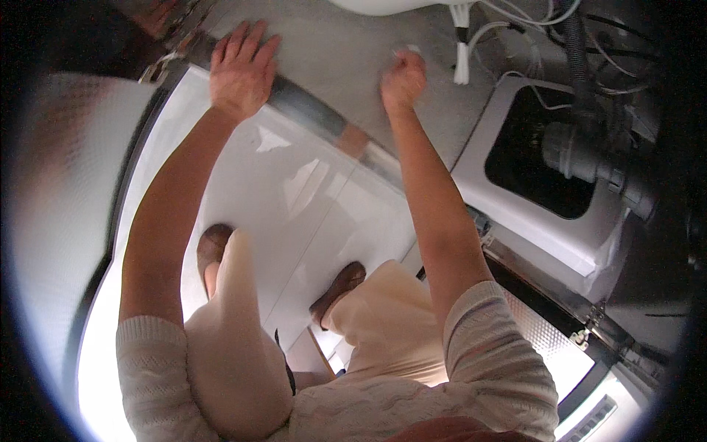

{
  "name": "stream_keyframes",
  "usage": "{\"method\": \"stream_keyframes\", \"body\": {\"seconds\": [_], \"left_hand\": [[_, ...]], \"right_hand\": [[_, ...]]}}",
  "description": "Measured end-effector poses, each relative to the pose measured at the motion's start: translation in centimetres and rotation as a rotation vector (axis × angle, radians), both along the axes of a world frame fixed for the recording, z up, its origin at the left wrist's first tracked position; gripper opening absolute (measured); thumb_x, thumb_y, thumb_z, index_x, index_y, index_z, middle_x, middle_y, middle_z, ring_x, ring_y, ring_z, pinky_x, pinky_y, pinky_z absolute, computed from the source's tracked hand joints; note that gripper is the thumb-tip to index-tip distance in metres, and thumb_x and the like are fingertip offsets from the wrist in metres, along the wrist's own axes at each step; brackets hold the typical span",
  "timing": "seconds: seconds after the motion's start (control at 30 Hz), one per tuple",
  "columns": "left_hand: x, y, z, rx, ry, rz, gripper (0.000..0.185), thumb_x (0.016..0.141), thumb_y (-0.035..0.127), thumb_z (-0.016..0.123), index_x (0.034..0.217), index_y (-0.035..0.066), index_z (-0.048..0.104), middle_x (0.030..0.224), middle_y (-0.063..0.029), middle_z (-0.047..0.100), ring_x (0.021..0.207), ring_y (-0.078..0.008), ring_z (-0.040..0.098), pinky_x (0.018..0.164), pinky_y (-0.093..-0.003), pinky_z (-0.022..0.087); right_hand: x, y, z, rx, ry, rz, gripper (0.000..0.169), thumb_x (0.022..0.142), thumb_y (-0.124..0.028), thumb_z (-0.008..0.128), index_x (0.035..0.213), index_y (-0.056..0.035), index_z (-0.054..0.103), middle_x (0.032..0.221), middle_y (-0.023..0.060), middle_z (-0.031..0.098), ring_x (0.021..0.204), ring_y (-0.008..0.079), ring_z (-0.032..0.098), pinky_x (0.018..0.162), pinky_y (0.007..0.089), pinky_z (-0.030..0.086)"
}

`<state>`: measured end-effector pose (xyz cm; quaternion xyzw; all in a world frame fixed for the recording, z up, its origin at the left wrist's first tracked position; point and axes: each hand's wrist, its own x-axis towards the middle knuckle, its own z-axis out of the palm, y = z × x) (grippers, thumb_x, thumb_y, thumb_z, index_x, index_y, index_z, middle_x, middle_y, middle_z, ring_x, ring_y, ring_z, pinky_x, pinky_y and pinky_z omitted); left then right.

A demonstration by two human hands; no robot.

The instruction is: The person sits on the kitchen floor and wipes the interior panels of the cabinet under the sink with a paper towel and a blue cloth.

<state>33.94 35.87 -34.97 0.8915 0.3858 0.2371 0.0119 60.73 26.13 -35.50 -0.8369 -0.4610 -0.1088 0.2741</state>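
My left hand (243,69) rests palm down with spread fingers on the front edge of the cabinet floor (331,55), which looks grey. Over that same floor, to the right, my right hand (404,77) has its fingers curled around a small whitish thing (410,50); it is blurred, and its kind cannot be told. A bundle of white cables or hoses (460,44) hangs just right of my right hand. Part of a rounded white object (381,4) shows above, at the picture's top edge.
On the right stands a white plastic container (475,143) with a dark opening, beside a grey drain pipe (574,154) and loose hoses. A patterned door panel (72,166) stands open at the left, another (541,326) at the lower right. My shoes (339,287) are on the pale floor below.
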Motion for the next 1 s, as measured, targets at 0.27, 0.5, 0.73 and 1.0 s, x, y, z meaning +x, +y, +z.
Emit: {"method": "stream_keyframes", "body": {"seconds": [0.27, 0.5, 0.73, 1.0], "left_hand": [[-1.1, -0.1, -0.5, 0.04, 0.005, 0.013, 0.04, 0.081, 0.021, 0.051, 0.121, 0.018, 0.047, 0.131, -0.0043, 0.039, 0.121, -0.0251, 0.034, 0.1, -0.0419, 0.026], [-0.4, -0.2, 0.3, -0.008, 0.027, 0.039, 0.04, 0.08, 0.021, 0.051, 0.12, 0.021, 0.048, 0.132, -0.0029, 0.038, 0.122, -0.0244, 0.033, 0.1, -0.0413, 0.026], [-1.0, -0.1, -0.6, -0.081, -0.007, 0.013, 0.039, 0.082, 0.021, 0.05, 0.121, 0.02, 0.048, 0.134, -0.0013, 0.036, 0.124, -0.0245, 0.031, 0.101, -0.0424, 0.024], [-0.2, 0.1, 0.3, -0.043, -0.016, -0.015, 0.037, 0.082, 0.02, 0.05, 0.119, 0.019, 0.049, 0.132, -0.004, 0.038, 0.123, -0.0252, 0.032, 0.1, -0.0428, 0.025]], "right_hand": [[-9.0, -4.6, 1.5, -0.103, 0.214, 0.529, 0.019, 0.072, -0.002, 0.057, 0.089, -0.0096, 0.056, 0.082, 0.0104, 0.057, 0.077, 0.0275, 0.058, 0.067, 0.0383, 0.046], [4.2, 0.5, 1.2, -0.154, -0.06, -0.247, 0.009, 0.074, -0.007, 0.058, 0.082, -0.0047, 0.063, 0.079, 0.0146, 0.062, 0.073, 0.0291, 0.061, 0.065, 0.0373, 0.048], [-8.2, 0.8, 0.2, -0.146, 0.128, 0.307, 0.019, 0.072, -0.004, 0.058, 0.091, -0.0076, 0.058, 0.089, 0.0144, 0.059, 0.078, 0.031, 0.059, 0.068, 0.0408, 0.047], [-3.8, 3.5, 2.1, -0.002, 0.109, 0.233, 0.015, 0.073, -0.002, 0.057, 0.086, -0.0089, 0.057, 0.084, 0.0125, 0.058, 0.078, 0.0318, 0.058, 0.067, 0.0415, 0.046]]}}
